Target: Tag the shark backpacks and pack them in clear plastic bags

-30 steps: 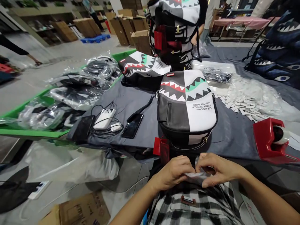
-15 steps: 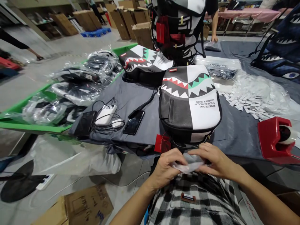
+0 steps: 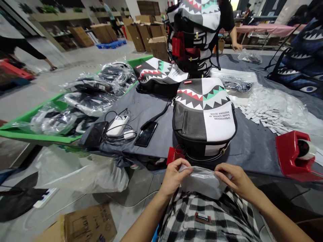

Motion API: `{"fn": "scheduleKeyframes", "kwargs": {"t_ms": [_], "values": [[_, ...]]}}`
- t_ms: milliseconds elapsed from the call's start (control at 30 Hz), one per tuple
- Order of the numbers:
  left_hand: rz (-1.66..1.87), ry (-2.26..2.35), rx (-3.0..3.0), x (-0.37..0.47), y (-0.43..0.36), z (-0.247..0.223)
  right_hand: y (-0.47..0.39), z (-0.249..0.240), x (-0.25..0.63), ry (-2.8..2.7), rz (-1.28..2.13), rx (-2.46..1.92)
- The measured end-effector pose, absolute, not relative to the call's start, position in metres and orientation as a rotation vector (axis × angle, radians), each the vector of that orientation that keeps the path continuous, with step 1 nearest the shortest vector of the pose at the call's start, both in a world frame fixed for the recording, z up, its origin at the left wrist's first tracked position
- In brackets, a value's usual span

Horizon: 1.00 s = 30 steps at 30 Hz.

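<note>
- Head view, left hand (image 3: pixel 174 176): back of the hand turned upward and outward, wrist low, fingers curled; its grip is pinched, thumb against bent forefinger, on the upper left part of a translucent plastic bag (image 3: pixel 204 181)
- Head view, right hand (image 3: pixel 234 178): roughly mirrors the left, knuckles raised and thumb pointing inward; its grip is closed, thumb and forefinger together, on the upper right part of the same bag
- Head view, arms: the left forearm (image 3: pixel 145 216) and right forearm (image 3: pixel 280 218) rise from the lower part of the view and converge toward the middle, bare along the visible length
- Head view, plastic bag: located between the two hands, its upper edge spread from one to the other, its lower part hanging before the black-and-white checked garment (image 3: pixel 191 218), near the front edge of the desk (image 3: pixel 254 148)
- Head view, surroundings: a checkered backpack (image 3: pixel 204 114) with a toothed-mouth print lies on the desk just beyond the hands; a red tag (image 3: pixel 174 154) lies just beyond the left hand; a black phone (image 3: pixel 146 134) lies to the left and a red tape dispenser (image 3: pixel 294 154) to the right; at the far side, a co-worker's hand (image 3: pixel 236 46) reaches down beside a clear-wrapped packet (image 3: pixel 250 57)
</note>
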<state>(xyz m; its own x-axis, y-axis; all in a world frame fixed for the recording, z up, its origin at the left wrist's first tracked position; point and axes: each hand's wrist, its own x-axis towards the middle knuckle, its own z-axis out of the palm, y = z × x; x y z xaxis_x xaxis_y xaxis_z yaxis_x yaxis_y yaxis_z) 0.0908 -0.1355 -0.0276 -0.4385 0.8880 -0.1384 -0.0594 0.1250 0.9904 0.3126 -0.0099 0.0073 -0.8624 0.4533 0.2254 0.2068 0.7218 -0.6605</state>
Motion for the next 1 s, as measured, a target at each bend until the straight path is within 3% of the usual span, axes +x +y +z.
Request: {"fn": "scheduleKeyframes", "kwargs": {"t_ms": [133, 300, 633, 767, 867, 1000], "values": [[1.57, 1.512, 0.61, 0.086, -0.119, -0.041, -0.009, -0.006, 0.301, -2.527, 0.487, -0.492], [1.664, 1.449, 0.462, 0.081, -0.107, -0.043, -0.007, -0.013, 0.285, -2.463, 0.192, -0.512], [1.785, 1.696, 0.625, 0.069, -0.099, -0.061, -0.005, -0.027, 0.287, -2.428, 0.176, -0.509], [2.012, 2.147, 1.176, 0.083, -0.114, -0.054, -0.008, -0.026, 0.288, -2.415, 0.202, -0.49], [1.857, 2.02, 1.925, 0.101, -0.122, -0.05, -0.011, -0.028, 0.287, -2.407, 0.216, -0.488], [1.641, 1.984, 2.194, 0.109, -0.113, -0.053, -0.017, -0.035, 0.285, -2.418, 0.218, -0.494]]}}
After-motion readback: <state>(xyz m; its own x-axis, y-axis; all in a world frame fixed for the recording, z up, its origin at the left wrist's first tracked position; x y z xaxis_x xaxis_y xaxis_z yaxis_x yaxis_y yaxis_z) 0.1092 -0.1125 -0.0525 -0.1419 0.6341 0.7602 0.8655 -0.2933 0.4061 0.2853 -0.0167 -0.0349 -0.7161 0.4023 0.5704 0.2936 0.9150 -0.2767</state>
